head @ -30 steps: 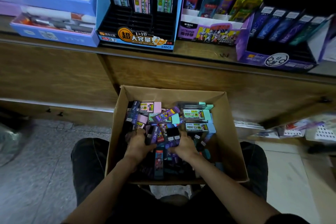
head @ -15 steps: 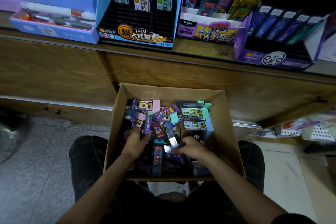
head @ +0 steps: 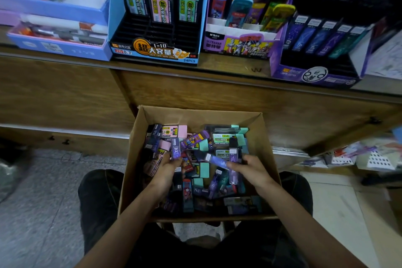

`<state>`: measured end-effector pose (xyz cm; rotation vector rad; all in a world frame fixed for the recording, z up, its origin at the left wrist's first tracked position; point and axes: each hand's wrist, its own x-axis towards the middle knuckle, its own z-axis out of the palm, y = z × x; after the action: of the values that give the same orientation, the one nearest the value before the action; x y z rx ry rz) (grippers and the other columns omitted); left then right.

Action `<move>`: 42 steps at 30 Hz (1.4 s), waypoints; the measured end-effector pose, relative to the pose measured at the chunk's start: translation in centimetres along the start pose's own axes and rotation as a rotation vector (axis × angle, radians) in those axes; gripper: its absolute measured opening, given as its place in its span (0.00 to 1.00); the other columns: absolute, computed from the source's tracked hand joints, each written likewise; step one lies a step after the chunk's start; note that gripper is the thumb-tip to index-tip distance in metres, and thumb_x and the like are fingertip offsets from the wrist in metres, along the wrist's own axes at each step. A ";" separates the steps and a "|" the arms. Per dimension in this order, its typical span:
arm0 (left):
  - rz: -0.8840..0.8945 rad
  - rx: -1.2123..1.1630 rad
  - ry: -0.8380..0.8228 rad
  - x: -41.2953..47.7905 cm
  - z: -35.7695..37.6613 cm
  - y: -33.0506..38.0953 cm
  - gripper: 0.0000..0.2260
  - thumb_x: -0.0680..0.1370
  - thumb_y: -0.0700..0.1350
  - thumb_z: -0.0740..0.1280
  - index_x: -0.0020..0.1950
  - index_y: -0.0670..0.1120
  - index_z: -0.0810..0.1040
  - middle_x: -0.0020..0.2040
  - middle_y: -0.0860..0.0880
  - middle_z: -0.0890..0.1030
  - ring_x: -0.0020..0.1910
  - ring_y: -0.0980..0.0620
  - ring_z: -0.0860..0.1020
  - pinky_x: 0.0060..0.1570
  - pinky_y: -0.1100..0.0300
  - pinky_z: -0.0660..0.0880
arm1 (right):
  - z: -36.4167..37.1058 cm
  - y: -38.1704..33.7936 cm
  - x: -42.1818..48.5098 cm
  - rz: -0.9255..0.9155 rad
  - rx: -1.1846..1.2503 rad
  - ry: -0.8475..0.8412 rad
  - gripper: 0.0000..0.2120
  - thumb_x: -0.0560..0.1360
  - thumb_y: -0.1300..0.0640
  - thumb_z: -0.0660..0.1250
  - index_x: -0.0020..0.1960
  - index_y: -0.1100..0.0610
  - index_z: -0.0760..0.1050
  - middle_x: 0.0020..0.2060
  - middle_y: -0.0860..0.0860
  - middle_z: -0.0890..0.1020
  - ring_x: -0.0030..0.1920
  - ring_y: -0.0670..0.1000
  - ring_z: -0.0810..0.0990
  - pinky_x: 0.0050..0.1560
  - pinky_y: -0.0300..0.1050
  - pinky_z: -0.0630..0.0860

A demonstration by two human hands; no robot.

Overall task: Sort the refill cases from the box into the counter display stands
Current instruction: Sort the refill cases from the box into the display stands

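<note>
A cardboard box (head: 264,137) rests on my lap, full of several mixed refill cases in purple, pink, teal and black. My left hand (head: 166,169) holds an upright purple case (head: 175,150) above the pile. My right hand (head: 250,167) grips two purple cases, one upright (head: 233,153) and one lying across (head: 214,160). On the counter stand a blue display stand (head: 152,50) with pink and teal cases, a purple Ultraman stand (head: 237,43) and a dark purple stand (head: 315,74) with slim dark cases.
A wooden counter (head: 195,93) rises just behind the box. A light blue pen tray (head: 58,48) sits at the counter's left. Papers and packets (head: 369,156) lie on a low shelf to the right. Tiled floor (head: 43,202) spreads on the left.
Both hands have come up out of the pile and moved apart. The left now holds one purple case and the right holds two.
</note>
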<state>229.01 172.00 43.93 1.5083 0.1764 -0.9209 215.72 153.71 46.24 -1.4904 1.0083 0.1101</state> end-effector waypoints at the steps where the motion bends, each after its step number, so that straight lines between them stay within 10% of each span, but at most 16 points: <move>1: -0.020 -0.013 0.012 0.0 0.5 0.1 0.07 0.80 0.42 0.61 0.57 0.42 0.73 0.41 0.41 0.80 0.35 0.48 0.81 0.35 0.57 0.78 | 0.3 -0.5 -0.5 -0.007 0.071 0.001 0.07 0.71 0.61 0.72 0.49 0.58 0.78 0.50 0.59 0.83 0.48 0.55 0.82 0.54 0.50 0.77; 6: -0.022 0.068 -0.063 -1.4 2.7 1.2 0.42 0.66 0.74 0.61 0.68 0.44 0.69 0.59 0.40 0.77 0.63 0.36 0.73 0.63 0.39 0.69 | 2.7 -3.2 -2.9 -0.032 0.241 -0.061 0.04 0.71 0.61 0.71 0.46 0.56 0.79 0.46 0.56 0.84 0.51 0.58 0.82 0.61 0.58 0.73; 8: 0.035 0.071 -0.067 -2.0 3.3 1.5 0.46 0.61 0.76 0.63 0.71 0.49 0.66 0.68 0.47 0.71 0.68 0.45 0.69 0.68 0.48 0.63 | 3.7 -3.9 -3.4 -0.053 0.251 -0.101 0.05 0.72 0.60 0.71 0.47 0.56 0.79 0.47 0.56 0.84 0.51 0.57 0.82 0.60 0.57 0.74; 16: 0.164 -0.106 -0.017 -2.1 3.8 3.2 0.06 0.78 0.51 0.64 0.53 0.52 0.75 0.48 0.56 0.82 0.48 0.64 0.79 0.50 0.71 0.72 | 5.0 -4.5 -4.0 -0.114 0.223 -0.109 0.01 0.76 0.56 0.67 0.45 0.51 0.77 0.38 0.42 0.84 0.38 0.37 0.81 0.35 0.28 0.73; 19: 0.113 -0.115 -0.010 -2.2 3.5 3.6 0.09 0.76 0.53 0.66 0.52 0.51 0.76 0.53 0.46 0.82 0.56 0.48 0.78 0.63 0.49 0.70 | 4.6 -5.0 -4.2 -0.148 0.256 -0.063 0.05 0.76 0.56 0.66 0.51 0.53 0.78 0.44 0.47 0.85 0.45 0.45 0.83 0.48 0.40 0.77; 25: 0.173 -0.006 -0.028 -3.2 4.5 5.0 0.16 0.74 0.60 0.64 0.52 0.50 0.76 0.54 0.50 0.81 0.54 0.55 0.79 0.57 0.57 0.72 | 3.7 -6.0 -4.9 -0.275 0.187 -0.176 0.10 0.76 0.58 0.67 0.53 0.62 0.78 0.49 0.59 0.83 0.52 0.56 0.81 0.57 0.50 0.76; 30: 0.215 0.038 -0.119 -4.2 5.1 5.6 0.22 0.73 0.62 0.64 0.60 0.50 0.70 0.56 0.59 0.77 0.56 0.62 0.75 0.56 0.65 0.70 | 3.9 -6.8 -5.1 -0.288 0.175 -0.235 0.06 0.75 0.59 0.68 0.51 0.57 0.79 0.45 0.52 0.85 0.49 0.50 0.83 0.51 0.41 0.78; 34: 0.300 0.016 -0.157 -4.4 5.0 6.0 0.11 0.76 0.48 0.67 0.56 0.47 0.77 0.52 0.48 0.83 0.52 0.52 0.81 0.47 0.65 0.77 | 3.7 -7.4 -5.1 -0.305 0.076 -0.280 0.05 0.75 0.56 0.68 0.50 0.53 0.79 0.42 0.49 0.84 0.46 0.46 0.82 0.45 0.36 0.76; 38: 0.386 -0.021 -0.175 -4.7 5.0 6.7 0.12 0.74 0.50 0.67 0.54 0.44 0.77 0.44 0.49 0.84 0.45 0.54 0.82 0.45 0.65 0.77 | 2.9 -7.9 -5.6 -0.239 0.168 -0.328 0.21 0.75 0.36 0.58 0.48 0.52 0.78 0.31 0.48 0.77 0.32 0.46 0.74 0.37 0.37 0.71; 42: 0.446 -0.008 -0.145 -4.9 5.1 8.4 0.10 0.75 0.50 0.65 0.50 0.45 0.76 0.39 0.50 0.81 0.41 0.53 0.80 0.43 0.64 0.76 | 1.1 -8.9 -5.8 -0.228 0.425 -0.364 0.26 0.78 0.37 0.46 0.49 0.57 0.71 0.31 0.47 0.72 0.28 0.45 0.63 0.30 0.40 0.60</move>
<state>228.69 167.84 54.05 1.3902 -0.2539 -0.6626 218.32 156.22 56.32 -1.1312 0.5227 0.0009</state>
